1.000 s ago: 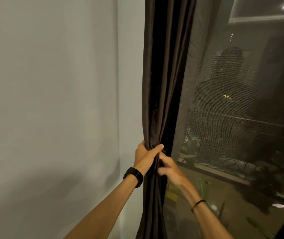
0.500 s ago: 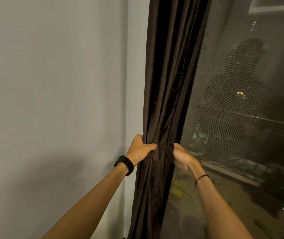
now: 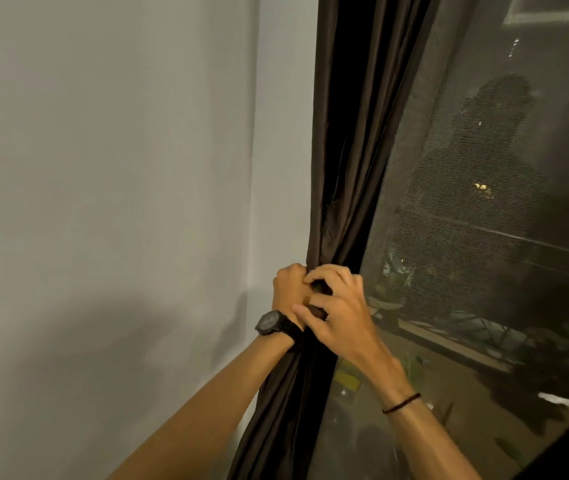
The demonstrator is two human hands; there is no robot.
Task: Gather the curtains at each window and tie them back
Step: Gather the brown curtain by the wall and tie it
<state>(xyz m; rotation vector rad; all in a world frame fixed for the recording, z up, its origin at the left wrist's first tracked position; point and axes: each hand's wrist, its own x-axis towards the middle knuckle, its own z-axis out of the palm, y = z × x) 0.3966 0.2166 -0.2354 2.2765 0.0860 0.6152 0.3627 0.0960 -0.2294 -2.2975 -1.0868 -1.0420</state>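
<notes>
A dark brown curtain (image 3: 355,140) hangs bunched into a narrow column along the left edge of the window (image 3: 504,237), next to the pale wall (image 3: 103,202). The 2 hands meet at the pinched waist of the fabric, where the folds narrow before spreading again below. The left hand (image 3: 288,289), with a black wristwatch (image 3: 271,322) on its wrist, is closed in a fist around the gathered cloth from the wall side, forearm rising from the lower left. The right hand (image 3: 340,306) lies over the bundle from the window side, fingers (image 3: 314,310) curled and partly spread against the left hand, clutching the fabric; a thin dark cord bracelet (image 3: 401,403) circles its wrist. A mesh screen covers the dark glass.
</notes>
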